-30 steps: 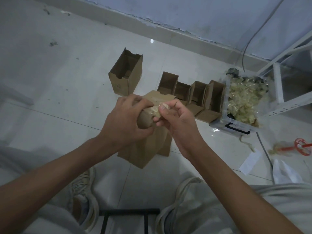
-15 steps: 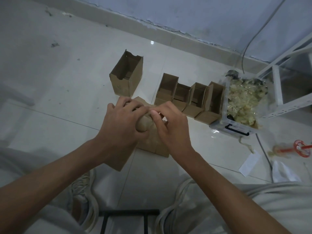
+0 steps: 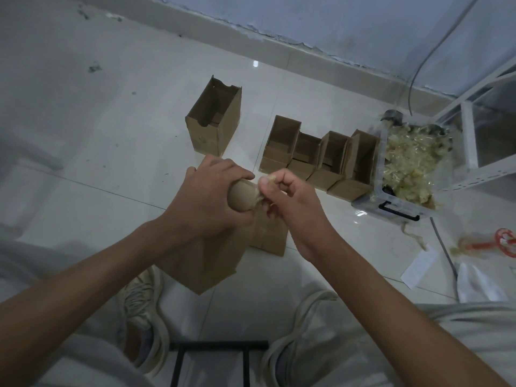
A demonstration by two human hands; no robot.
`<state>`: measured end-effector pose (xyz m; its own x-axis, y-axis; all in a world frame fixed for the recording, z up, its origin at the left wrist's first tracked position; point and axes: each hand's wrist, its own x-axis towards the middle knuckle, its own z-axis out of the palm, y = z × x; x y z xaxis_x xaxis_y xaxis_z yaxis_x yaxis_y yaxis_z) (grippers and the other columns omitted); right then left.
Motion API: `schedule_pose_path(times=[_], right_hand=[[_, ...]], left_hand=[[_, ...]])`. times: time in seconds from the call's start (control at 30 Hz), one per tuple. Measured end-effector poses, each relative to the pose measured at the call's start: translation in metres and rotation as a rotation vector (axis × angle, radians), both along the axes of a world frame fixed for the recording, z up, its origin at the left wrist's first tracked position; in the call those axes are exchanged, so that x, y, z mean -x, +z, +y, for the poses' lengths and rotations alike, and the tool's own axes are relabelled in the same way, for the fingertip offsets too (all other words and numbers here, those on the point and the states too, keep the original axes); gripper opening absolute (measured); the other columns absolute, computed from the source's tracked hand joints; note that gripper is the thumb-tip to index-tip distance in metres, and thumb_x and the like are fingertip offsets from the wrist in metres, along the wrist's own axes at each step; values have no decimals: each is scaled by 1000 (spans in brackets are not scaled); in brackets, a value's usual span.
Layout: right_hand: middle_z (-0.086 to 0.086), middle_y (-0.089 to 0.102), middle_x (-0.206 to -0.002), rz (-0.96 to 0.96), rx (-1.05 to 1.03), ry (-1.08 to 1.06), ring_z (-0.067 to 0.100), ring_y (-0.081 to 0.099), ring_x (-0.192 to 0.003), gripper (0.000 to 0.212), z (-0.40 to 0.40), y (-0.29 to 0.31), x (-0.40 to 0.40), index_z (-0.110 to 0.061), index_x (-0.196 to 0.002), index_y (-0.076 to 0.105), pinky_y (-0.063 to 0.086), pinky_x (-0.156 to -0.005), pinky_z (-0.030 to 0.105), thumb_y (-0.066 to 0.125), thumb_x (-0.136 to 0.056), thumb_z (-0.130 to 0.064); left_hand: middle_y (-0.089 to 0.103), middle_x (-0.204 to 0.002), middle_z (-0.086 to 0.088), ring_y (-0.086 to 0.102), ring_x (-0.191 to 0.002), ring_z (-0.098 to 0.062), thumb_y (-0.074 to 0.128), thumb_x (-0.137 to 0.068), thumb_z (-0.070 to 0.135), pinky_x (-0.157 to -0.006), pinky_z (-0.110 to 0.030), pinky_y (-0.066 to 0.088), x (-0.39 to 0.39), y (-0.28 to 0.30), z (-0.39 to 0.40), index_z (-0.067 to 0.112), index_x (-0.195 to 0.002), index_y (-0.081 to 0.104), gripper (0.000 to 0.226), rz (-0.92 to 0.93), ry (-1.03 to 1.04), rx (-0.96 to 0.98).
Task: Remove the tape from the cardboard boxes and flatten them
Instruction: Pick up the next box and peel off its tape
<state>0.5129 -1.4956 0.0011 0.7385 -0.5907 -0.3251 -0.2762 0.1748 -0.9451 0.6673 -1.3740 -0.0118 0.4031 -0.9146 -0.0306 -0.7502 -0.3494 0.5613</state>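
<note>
My left hand [image 3: 208, 195] grips a brown cardboard box [image 3: 208, 261] held above the floor, its top bent over under my fingers. My right hand [image 3: 290, 199] pinches a strip of clear tape [image 3: 258, 195] that runs off the box's bent top. A flat piece of cardboard [image 3: 272, 237] lies on the tiles under my hands. One open box [image 3: 215, 127] stands apart at the back. A row of several open boxes [image 3: 318, 160] stands to its right.
A clear plastic bin [image 3: 396, 203] full of crumpled tape sits right of the row. A white metal rack [image 3: 474, 135] and a cable are at the far right. Paper scraps and a red tool [image 3: 502, 243] lie on the floor. My shoes and a black stool frame [image 3: 217, 347] are below.
My right hand has pulled away to the right of the box top with the tape pinched between its fingers. The box has tilted a little in my left hand.
</note>
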Motion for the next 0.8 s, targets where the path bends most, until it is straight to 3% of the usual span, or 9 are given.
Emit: schedule_pose_path(times=[0.1, 0.23, 0.43, 0.5, 0.63, 0.8], right_hand=[[4, 63, -78, -122, -289, -41, 11, 55, -69, 18, -1, 4, 5, -16, -92, 65, 47, -65, 22, 63, -105, -27], [3, 60, -75, -100, -429, -70, 9, 53, -68, 23, -1, 5, 4, -18, -88, 63, 48, -63, 18, 62, -105, -34], [6, 66, -84, -197, -555, -152, 11, 66, -74, 19, 0, 5, 5, -9, -104, 64, 59, -70, 18, 59, -106, -27], [10, 68, -86, -199, -556, -203, 13, 67, -75, 25, -5, 4, 8, -3, -111, 62, 60, -71, 20, 55, -108, -27], [15, 71, -94, -141, -345, -238, 18, 65, -81, 31, -21, 0, 12, 2, -118, 60, 56, -71, 26, 42, -113, -22], [10, 75, -98, -149, -387, -153, 25, 72, -97, 30, -11, 1, 11, 1, -130, 64, 61, -83, 27, 50, -110, -16]], left_hand=[[67, -121, 10, 48, -110, -9, 61, -66, 70, -94, -49, 51, 2, 5, 1, 29, -126, 68, 73, 90, 43, 84], [68, -120, 9, 50, -108, -11, 61, -68, 70, -94, -53, 53, 4, 3, 5, 28, -123, 70, 71, 90, 51, 114], [58, -113, 22, 52, -102, -7, 75, -70, 56, -86, -25, 49, 1, 4, 5, 36, -118, 65, 53, 202, 124, 126], [59, -117, 19, 55, -102, -8, 76, -71, 56, -90, -27, 52, 0, 5, 6, 38, -120, 63, 54, 266, 176, 101], [57, -124, 15, 56, -104, -12, 86, -79, 46, -96, -36, 54, -4, 4, 11, 39, -125, 61, 52, 308, 241, 57], [56, -120, 16, 53, -109, -12, 88, -80, 38, -91, -33, 53, 1, 6, 10, 31, -127, 65, 53, 279, 217, 82]])
